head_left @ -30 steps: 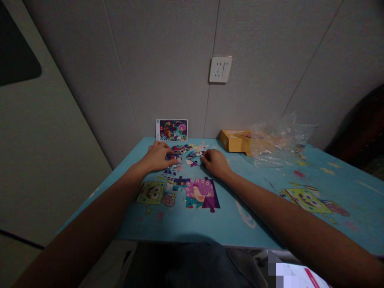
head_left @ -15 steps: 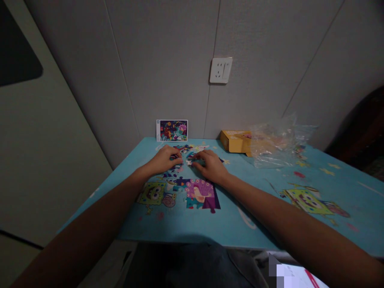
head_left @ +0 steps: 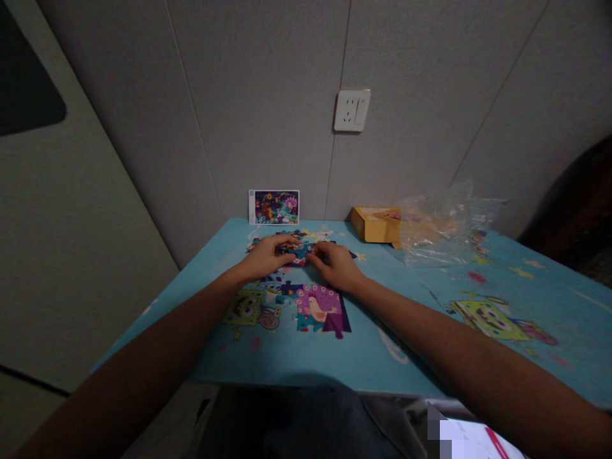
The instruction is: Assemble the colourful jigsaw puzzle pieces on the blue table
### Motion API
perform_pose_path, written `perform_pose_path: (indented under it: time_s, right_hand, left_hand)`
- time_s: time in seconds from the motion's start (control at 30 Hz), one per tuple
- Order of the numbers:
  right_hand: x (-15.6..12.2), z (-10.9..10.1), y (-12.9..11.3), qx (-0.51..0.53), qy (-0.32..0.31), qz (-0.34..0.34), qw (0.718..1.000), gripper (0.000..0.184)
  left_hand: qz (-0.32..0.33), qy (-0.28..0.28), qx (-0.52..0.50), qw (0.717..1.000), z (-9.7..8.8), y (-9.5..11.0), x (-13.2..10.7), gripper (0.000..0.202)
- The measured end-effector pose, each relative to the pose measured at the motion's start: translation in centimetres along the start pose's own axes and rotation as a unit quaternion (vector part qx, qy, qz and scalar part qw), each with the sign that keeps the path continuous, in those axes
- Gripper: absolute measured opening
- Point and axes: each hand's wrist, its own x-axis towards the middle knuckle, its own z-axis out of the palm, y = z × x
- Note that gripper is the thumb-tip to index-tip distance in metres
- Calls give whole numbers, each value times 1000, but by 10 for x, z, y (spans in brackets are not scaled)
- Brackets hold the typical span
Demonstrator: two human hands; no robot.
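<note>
My left hand [head_left: 266,256] and my right hand [head_left: 337,266] meet over a small heap of loose jigsaw pieces [head_left: 300,248] on the blue cartoon-print table [head_left: 411,344]. Both hands have their fingers curled together and pinch a small cluster of joined pieces between them. Nearer to me lies a partly built puzzle section [head_left: 319,308] with a pink and purple peacock. A reference picture card [head_left: 273,207] leans against the wall behind the heap.
A yellow cardboard box [head_left: 375,224] lies at the back, with a crumpled clear plastic bag [head_left: 442,226] to its right. A white wall socket [head_left: 351,110] sits above. The table's front edge is near my lap.
Both hands have drawn closer together over the loose pieces. They now pinch a cluster of pieces between them; before, they lay apart on the heap.
</note>
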Motion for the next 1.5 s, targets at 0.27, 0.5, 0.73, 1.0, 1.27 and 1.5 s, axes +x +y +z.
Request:
perform_pose_path:
  time_s: [0.27, 0.5, 0.73, 1.0, 1.27, 1.5]
  right_hand:
    - [1, 0, 2, 26, 8, 51, 998, 20]
    - [0, 0, 2, 41, 5, 63, 997, 22]
    - [0, -1, 2, 39, 7, 61, 997, 21]
    - [-1, 1, 3, 52, 9, 66, 996, 21]
    - [4, -4, 5, 17, 74, 120, 990, 17]
    - [3, -4, 20, -147, 33, 211, 966, 23]
  left_hand:
    - [-39, 36, 30, 998, -2, -5, 3, 23]
    - [-50, 42, -6, 998, -3, -5, 2, 25]
    - [-53, 47, -28, 997, -2, -5, 2, 23]
    - [-60, 52, -30, 996, -2, -3, 2, 22]
    - [-58, 37, -47, 997, -1, -15, 5, 22]
    - [-97, 68, -66, 991, -3, -14, 6, 25]
